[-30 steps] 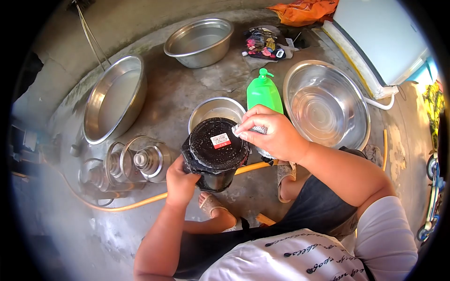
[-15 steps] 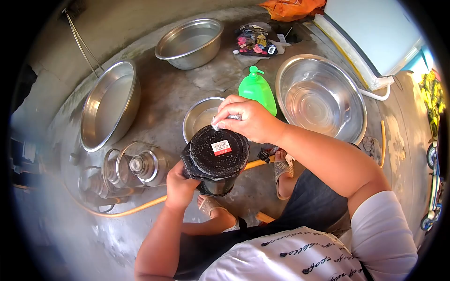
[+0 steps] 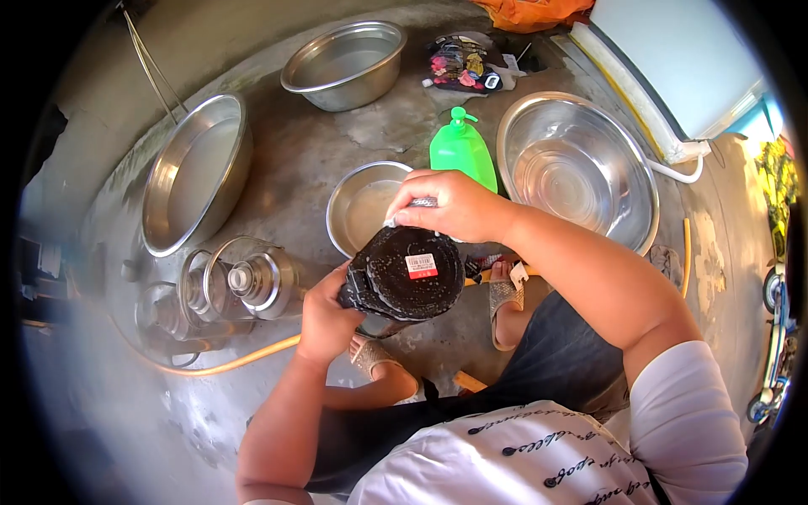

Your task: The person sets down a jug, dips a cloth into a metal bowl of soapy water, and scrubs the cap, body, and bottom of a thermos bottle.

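A thermos flask [image 3: 400,290] is held tilted in front of me, its black, foam-flecked base turned up with a red and white barcode sticker [image 3: 421,266] on it. My left hand [image 3: 326,320] is closed round the flask's black handle at the left side. At the base's far rim, my right hand [image 3: 459,206] pinches a silvery-grey scourer [image 3: 425,202], mostly covered by the fingers, with white foam at its edge. Just beyond the flask sits a small steel bowl [image 3: 349,181] with cloudy liquid. The flask's lower body is largely hidden.
Several steel flasks [image 3: 263,286] stand at left by a yellow hose [image 3: 244,359]. Large steel basins lie left [image 3: 160,202], at back [image 3: 341,84] and right [image 3: 518,126]. A green pump bottle [image 3: 461,151] and a dark patterned bag [image 3: 459,63] are on the floor.
The flask has shifted right and tilted, so its base now faces more to the right. My right hand, with the scourer, stays at the base's far rim.
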A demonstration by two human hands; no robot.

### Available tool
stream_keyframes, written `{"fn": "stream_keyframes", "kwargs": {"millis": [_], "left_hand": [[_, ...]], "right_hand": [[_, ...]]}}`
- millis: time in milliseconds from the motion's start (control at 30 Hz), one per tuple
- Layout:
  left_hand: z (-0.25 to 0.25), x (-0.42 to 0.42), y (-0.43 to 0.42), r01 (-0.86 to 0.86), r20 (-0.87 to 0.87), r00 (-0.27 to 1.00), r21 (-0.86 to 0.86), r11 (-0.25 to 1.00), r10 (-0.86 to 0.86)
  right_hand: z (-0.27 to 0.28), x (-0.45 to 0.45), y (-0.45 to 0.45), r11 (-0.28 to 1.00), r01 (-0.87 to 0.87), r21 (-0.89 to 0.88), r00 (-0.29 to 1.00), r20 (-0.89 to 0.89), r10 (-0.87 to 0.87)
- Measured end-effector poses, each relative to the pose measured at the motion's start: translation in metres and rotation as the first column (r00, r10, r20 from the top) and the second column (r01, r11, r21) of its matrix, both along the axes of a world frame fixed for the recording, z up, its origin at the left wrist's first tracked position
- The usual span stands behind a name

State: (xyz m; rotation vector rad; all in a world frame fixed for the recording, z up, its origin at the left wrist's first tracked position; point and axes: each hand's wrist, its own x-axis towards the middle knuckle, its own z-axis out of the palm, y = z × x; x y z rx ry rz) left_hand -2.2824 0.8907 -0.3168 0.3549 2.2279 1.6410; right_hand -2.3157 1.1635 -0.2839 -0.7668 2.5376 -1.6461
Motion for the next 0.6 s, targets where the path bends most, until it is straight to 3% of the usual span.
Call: {"fn": "stream_keyframes", "kwargs": {"millis": [67,133,233,267,333,400,467,600], "left_hand": [[0.003,-0.007,-0.008,-0.045,-0.002,0.999,0.007,0.999,0.046],[0.005,-0.016,-0.012,-0.196,0.118,0.976,0.097,0.976,0.184],[0.011,-0.022,-0.011,-0.283,0.193,0.95,0.211,0.936,0.244],[0.013,-0.022,-0.011,-0.288,0.209,0.948,0.249,0.925,0.239],[0.007,-0.021,-0.01,-0.303,0.199,0.946,0.261,0.916,0.257],[0.007,-0.019,-0.007,-0.315,0.271,0.932,0.283,0.906,0.239],[0.001,-0.019,-0.007,-0.346,0.283,0.921,0.275,0.897,0.268],[-0.005,-0.012,-0.001,-0.296,0.233,0.936,0.108,0.949,0.265]], "right_hand": [[-0.003,0.007,0.0,0.975,0.217,-0.057,0.965,0.167,-0.205],[-0.007,0.018,-0.013,0.91,0.376,-0.175,0.921,0.176,-0.347],[-0.003,0.028,-0.031,0.901,0.365,-0.235,0.889,-0.2,-0.412],[-0.001,0.028,-0.032,0.911,0.341,-0.231,0.898,-0.206,-0.388],[0.002,0.03,-0.028,0.945,0.273,-0.179,0.851,-0.413,-0.324],[0.004,0.033,-0.026,0.988,0.126,-0.095,0.835,-0.528,-0.157],[0.006,0.031,-0.034,0.997,0.019,0.079,0.733,-0.679,0.04],[0.002,0.037,-0.066,0.957,0.072,0.281,0.677,-0.718,0.16]]}}
